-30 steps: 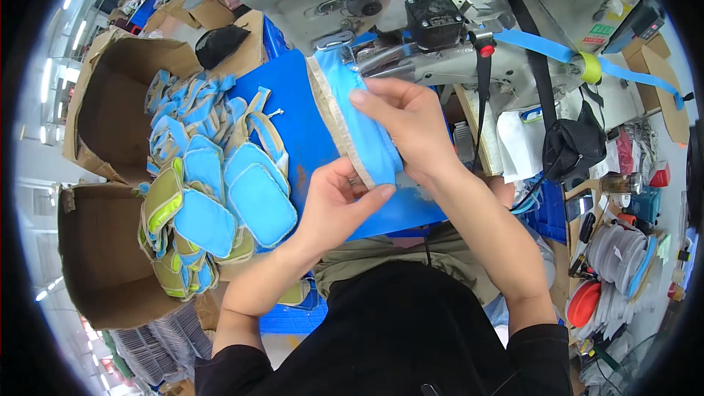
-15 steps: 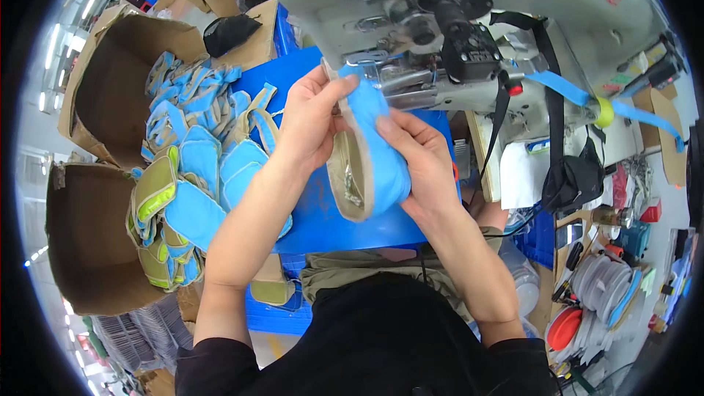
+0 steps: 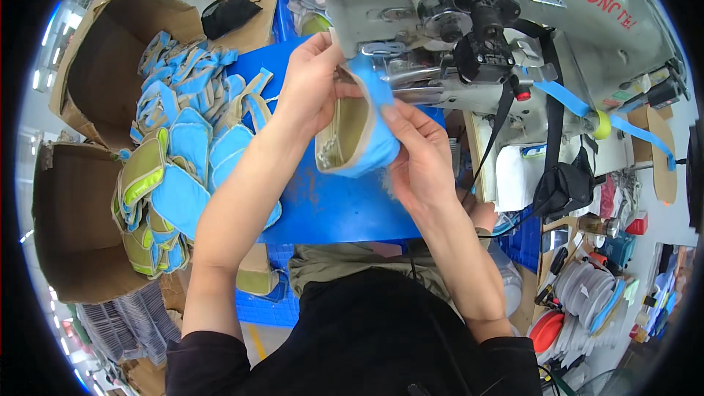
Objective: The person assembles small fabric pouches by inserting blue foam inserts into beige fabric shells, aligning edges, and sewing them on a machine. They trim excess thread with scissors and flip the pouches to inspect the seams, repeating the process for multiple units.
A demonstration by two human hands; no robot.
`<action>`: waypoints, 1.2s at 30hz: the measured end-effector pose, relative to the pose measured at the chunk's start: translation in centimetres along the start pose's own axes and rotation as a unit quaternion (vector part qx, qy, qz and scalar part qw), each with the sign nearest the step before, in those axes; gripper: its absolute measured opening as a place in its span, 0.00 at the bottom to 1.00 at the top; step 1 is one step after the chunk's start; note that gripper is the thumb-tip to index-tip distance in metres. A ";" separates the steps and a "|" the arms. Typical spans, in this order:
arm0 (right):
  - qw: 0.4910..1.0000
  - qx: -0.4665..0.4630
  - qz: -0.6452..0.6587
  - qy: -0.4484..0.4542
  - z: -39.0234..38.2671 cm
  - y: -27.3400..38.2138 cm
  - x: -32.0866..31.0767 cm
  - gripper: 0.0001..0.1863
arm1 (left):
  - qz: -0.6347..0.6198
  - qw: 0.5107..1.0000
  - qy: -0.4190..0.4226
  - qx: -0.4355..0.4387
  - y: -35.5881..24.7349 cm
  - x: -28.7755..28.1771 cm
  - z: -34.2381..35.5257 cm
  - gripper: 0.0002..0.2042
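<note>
Both hands hold a blue fabric pouch (image 3: 375,132) with beige edging, its olive inside facing left and partly visible. My left hand (image 3: 314,84) pinches the upper edge, the thumb on top and a finger reaching inside. At the lower right side, my right hand (image 3: 422,150) grips the blue cloth between thumb and fingers. The pouch is just in front of the sewing machine (image 3: 447,37), below its metal arm parts, and above the blue table (image 3: 345,209). Some fingers of both hands are hidden behind the cloth.
At left, blue and olive fabric pieces (image 3: 180,202) and blue-beige strips (image 3: 172,92) lie in a heap by two cardboard boxes (image 3: 81,227). A blue tape (image 3: 561,95) runs through a yellow roller at right. A black pouch (image 3: 568,189) hangs by the machine; spools (image 3: 587,286) stand lower right.
The pouch has been turned and lifted slightly, so more of its olive inside shows. Both hands stay on it. The whole view has shifted a little, and a person's hand area at the top left has moved.
</note>
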State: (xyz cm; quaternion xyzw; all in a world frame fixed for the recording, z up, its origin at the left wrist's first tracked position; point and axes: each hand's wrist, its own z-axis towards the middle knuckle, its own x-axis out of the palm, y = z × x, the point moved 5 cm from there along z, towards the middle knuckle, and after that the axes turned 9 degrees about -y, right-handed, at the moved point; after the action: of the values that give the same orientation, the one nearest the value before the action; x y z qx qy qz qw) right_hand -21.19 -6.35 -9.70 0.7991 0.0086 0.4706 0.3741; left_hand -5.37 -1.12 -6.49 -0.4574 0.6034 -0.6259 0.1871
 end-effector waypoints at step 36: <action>0.814 -0.423 -0.341 -0.204 4.2 55.9 -16.9 0.28 | 0.192 0.946 -0.034 0.258 2.2 -2.4 -2.9 0.12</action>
State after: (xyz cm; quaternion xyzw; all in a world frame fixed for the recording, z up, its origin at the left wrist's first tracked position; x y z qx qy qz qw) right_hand -46.37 -55.25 10.39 0.5852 0.0044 0.0963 0.8052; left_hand -7.15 1.99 -8.96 -0.2899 0.4912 -0.6964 0.4356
